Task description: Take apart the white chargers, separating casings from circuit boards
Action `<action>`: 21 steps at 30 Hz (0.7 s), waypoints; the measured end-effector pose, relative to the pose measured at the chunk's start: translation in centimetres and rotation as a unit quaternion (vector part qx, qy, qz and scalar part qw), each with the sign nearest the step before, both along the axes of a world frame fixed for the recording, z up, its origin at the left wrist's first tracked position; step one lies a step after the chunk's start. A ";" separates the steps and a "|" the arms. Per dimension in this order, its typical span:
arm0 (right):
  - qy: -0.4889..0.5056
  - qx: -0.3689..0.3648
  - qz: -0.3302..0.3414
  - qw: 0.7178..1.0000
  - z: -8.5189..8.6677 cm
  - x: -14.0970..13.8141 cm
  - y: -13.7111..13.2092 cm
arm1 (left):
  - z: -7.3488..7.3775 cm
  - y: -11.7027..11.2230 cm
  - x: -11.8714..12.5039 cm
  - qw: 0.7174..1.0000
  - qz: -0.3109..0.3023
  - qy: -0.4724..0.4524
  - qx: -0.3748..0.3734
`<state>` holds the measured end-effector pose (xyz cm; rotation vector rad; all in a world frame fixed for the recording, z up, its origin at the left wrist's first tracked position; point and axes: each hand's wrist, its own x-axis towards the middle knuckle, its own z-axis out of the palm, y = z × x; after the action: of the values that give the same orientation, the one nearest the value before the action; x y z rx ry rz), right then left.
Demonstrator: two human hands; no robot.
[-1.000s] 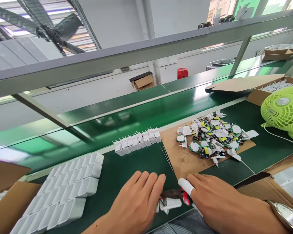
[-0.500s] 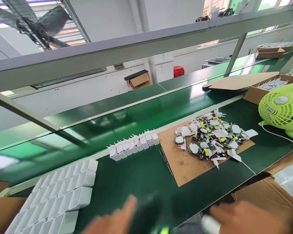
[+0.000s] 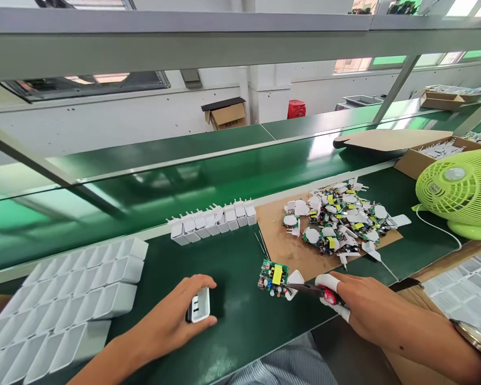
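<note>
Head view, lower centre: a white case [image 3: 201,306] is held in the loosely curled left hand [image 3: 177,311]; the red-handled tool [image 3: 307,289], clasped by the right hand [image 3: 363,300], should be steadied at the circuit board [image 3: 272,275].

A: Bench [image 3: 232,256], left side?
B: Ranks of open casings [image 3: 76,299].
A: Back edge?
B: Single row of plug housings [image 3: 214,223], right of the casings.
A: Right side?
B: Cardboard sheet [image 3: 276,230], pile of circuit boards [image 3: 344,219] on it; farther right, a fan [image 3: 460,187], with a carton [image 3: 412,163] behind it.
A: Front?
B: Left hand [image 3: 180,310], one shell [image 3: 201,306] within its grasp; to its right, a lone board [image 3: 271,277] at the tip of the pliers [image 3: 309,289] in the right hand [image 3: 356,299].
</note>
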<state>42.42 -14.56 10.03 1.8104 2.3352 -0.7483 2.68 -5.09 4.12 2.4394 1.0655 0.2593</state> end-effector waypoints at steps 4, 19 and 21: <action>-0.024 -0.003 0.015 1.000 0.3 -0.1 0.3 | 0.9 0.3 0.6 0.995 -0.037 -0.030 0.089; 0.043 0.161 -0.223 0.960 1.2 9.9 -2.7 | 3.2 2.4 7.2 0.979 -0.037 -0.187 0.075; -0.010 0.217 -0.345 0.913 0.0 14.8 -3.0 | 3.8 2.2 7.1 0.965 0.068 -0.236 -0.097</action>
<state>57.24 -17.53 10.07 2.8783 1.9217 -0.2414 9.76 -2.89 7.92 1.9914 0.9856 0.7067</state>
